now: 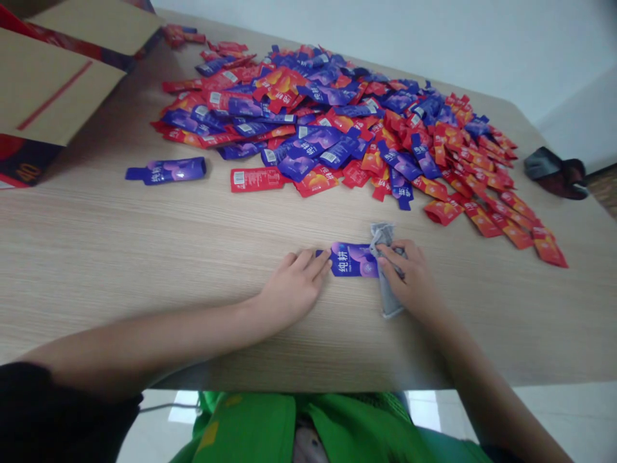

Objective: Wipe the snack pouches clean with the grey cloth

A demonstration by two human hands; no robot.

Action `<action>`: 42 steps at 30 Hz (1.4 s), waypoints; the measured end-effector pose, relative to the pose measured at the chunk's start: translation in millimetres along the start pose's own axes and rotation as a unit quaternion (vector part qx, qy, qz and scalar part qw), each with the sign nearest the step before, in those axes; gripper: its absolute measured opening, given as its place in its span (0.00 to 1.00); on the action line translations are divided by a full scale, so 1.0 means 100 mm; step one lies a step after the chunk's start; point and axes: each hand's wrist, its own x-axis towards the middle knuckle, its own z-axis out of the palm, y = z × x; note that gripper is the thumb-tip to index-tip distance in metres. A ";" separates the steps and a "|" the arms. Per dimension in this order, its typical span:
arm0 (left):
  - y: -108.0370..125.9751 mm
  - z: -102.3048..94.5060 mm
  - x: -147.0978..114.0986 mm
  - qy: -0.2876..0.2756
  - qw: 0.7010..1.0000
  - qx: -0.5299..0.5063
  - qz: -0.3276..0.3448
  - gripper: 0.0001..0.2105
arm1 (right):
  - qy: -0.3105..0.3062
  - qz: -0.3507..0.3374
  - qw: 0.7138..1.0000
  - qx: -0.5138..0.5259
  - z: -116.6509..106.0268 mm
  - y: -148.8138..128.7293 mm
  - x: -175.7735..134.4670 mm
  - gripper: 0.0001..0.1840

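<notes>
A purple pouch (pixel 354 260) with white lettering lies flat on the table in front of me, its narrow neck pointing left. The fingers of my left hand (pixel 299 280) are drawn together and press down on that neck end, holding it. A crumpled grey cloth (pixel 391 292) is bunched in my right hand (pixel 409 273), closed around it. The cloth rests over the pouch's right end and hides it. Further left, another purple pouch (pixel 174 170) lies by itself, apart from both hands.
A large heap of red and purple pouches (pixel 318 116) spreads across the table's far side, trailing off to the right. An open cardboard box (pixel 53 83) with flaps out stands at left. Some dark object (pixel 554 172) sits at the right edge. The table's (pixel 241 360) front edge is near me.
</notes>
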 end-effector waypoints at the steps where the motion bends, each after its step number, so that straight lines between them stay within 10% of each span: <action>1: 0.00 0.00 0.00 -0.001 1.000 0.000 -0.002 0.19 | 0.008 0.010 1.000 0.022 -0.05 0.05 0.02 0.21; 7: 0.01 -0.01 0.00 -0.003 1.000 -0.004 -0.005 0.20 | 0.026 -0.053 0.991 0.116 -0.15 -0.38 0.31 0.21; 12: 0.01 -0.05 0.02 -0.032 0.999 -0.028 -0.015 0.18 | -0.077 -0.129 0.988 -0.022 0.16 -0.74 0.37 0.23; 24: -0.02 -0.03 0.01 -0.020 0.999 -0.033 -0.005 0.22 | 0.001 -0.023 1.000 -0.015 0.09 0.05 0.13 0.23; 29: -0.01 -0.04 0.01 -0.014 0.999 -0.032 -0.003 0.22 | 0.043 -0.061 0.993 0.091 0.08 -0.33 0.35 0.21; 34: -0.01 -0.04 0.01 -0.020 0.999 -0.043 -0.007 0.19 | -0.040 -0.117 0.992 -0.006 0.31 -0.82 0.42 0.23; 42: -0.04 -0.02 -0.01 0.007 1.000 -0.025 0.009 0.20 | -0.001 -0.013 0.996 -0.087 0.22 -0.27 0.18 0.23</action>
